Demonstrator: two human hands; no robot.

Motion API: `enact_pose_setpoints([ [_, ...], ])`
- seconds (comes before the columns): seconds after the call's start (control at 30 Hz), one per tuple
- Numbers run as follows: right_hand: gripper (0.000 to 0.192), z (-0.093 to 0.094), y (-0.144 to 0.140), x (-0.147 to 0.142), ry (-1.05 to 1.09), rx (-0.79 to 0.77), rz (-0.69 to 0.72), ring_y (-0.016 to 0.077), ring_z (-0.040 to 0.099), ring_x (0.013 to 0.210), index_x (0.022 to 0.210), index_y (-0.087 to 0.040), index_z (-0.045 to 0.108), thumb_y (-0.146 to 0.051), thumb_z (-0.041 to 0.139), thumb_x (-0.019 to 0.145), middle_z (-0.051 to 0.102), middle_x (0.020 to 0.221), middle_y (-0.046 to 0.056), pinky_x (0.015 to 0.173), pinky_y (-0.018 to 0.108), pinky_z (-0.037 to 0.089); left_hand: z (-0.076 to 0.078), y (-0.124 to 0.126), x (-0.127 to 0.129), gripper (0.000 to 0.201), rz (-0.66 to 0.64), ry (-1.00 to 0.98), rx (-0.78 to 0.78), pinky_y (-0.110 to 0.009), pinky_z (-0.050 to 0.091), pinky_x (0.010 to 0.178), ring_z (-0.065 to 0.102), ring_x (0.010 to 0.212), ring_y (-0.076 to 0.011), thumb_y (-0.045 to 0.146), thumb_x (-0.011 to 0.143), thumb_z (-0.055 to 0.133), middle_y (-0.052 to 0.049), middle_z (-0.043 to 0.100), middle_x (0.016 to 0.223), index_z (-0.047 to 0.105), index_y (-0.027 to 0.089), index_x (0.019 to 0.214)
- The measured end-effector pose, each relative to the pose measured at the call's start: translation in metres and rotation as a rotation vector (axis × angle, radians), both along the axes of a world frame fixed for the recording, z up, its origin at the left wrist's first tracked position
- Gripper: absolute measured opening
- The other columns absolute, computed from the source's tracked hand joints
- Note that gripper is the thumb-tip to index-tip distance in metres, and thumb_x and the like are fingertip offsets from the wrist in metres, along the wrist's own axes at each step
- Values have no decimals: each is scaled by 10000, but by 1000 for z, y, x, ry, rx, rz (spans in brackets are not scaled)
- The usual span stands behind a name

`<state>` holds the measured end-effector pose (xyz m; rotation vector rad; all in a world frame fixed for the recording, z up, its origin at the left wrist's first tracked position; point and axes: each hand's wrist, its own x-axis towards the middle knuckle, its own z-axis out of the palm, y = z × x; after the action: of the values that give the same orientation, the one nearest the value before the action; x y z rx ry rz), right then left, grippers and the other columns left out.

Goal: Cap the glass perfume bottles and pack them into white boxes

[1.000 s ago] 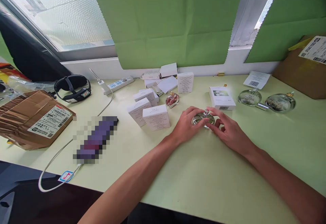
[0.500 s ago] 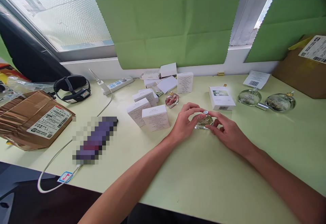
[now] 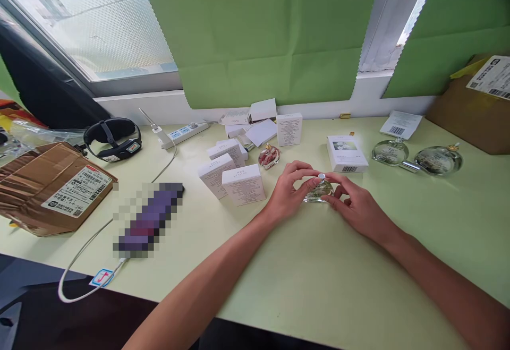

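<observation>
Both hands, left (image 3: 287,195) and right (image 3: 358,207), close their fingers (image 3: 308,184) around the small perfume bottle (image 3: 319,191) on the table (image 3: 319,275), silver cap (image 3: 321,176) between fingertips, still on.

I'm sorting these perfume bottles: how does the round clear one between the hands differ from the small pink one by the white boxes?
The round clear glass bottle is held by the left hand and right hand; the small pink glass bottle stands untouched. The clear bottle is broader, with pale contents and a silver top; the pink bottle is smaller, reddish, with a gold top. Both stand upright on the pale green table.
</observation>
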<state>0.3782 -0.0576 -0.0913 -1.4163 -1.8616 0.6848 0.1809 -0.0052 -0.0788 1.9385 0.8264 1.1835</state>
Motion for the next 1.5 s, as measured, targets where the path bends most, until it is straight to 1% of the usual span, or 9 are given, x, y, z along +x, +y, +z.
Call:
enact_pose_setpoints([
  [0.33,425,0,1,1,-15,52,3,194,610,724,1298,-284,584,-537,528,961,640,912,35,662,361,561,0,0,-1,183,29,2,58,-313,500,945,604,1071,-180,342,944,638,-58,641,1088,734,245,1066],
  [0.47,439,-2,6,8,16,23,-3,180,616,660,1305,-250,595,-515,532,960,620,853,26,649,365,573,-8,6,-6,276,240,80,95,-389,439,1070,540,1219,-204,213,1006,453,-81,599,1246,634,230,1214],
  [0.57,468,-5,9,12,58,2,-8,172,617,645,1339,-235,583,-506,534,960,602,848,26,634,356,585,-20,11,-8,420,391,359,75,-482,366,1137,435,1341,-269,98,914,498,-117,514,1374,557,208,1316],
  [0.9,475,-3,9,13,88,-35,7,161,635,689,1350,-276,577,-533,551,951,611,966,42,634,338,587,-23,11,-8,194,349,580,41,-470,428,998,557,1130,-269,168,959,532,-86,662,1079,709,186,1037],
  [1.03,454,-5,11,17,88,-46,-13,159,617,679,1327,-284,583,-534,556,949,561,877,11,659,343,573,-24,8,-6,235,346,592,62,-460,426,1004,538,1153,-268,182,954,553,-84,642,1135,660,183,1163],
  [1.13,448,-8,13,18,110,-69,-11,156,601,674,1333,-291,561,-525,555,951,537,832,-8,670,342,564,-7,0,-3,312,362,578,168,-434,426,1016,524,1176,-259,183,965,525,-88,606,1203,582,193,1271],
  [1.33,466,-4,11,17,130,-121,16,151,572,648,1365,-311,527,-483,582,935,560,820,-15,589,307,524,69,-15,-1,259,272,507,305,-423,446,983,554,1113,-238,184,979,458,-68,626,1144,569,212,1211],
  [1.4,508,2,8,16,131,-120,32,143,561,658,1404,-329,489,-420,606,918,608,947,13,529,276,488,73,-18,-2,323,269,352,228,-389,476,964,576,1087,-206,136,964,426,-69,613,1137,532,207,1260],
  [1.5,507,9,5,15,189,-43,38,116,533,659,1388,-333,483,-283,582,893,586,1255,55,483,245,450,44,-23,-2,520,277,158,125,-373,492,995,561,1151,-196,84,901,456,-100,545,1228,402,196,1407],
])
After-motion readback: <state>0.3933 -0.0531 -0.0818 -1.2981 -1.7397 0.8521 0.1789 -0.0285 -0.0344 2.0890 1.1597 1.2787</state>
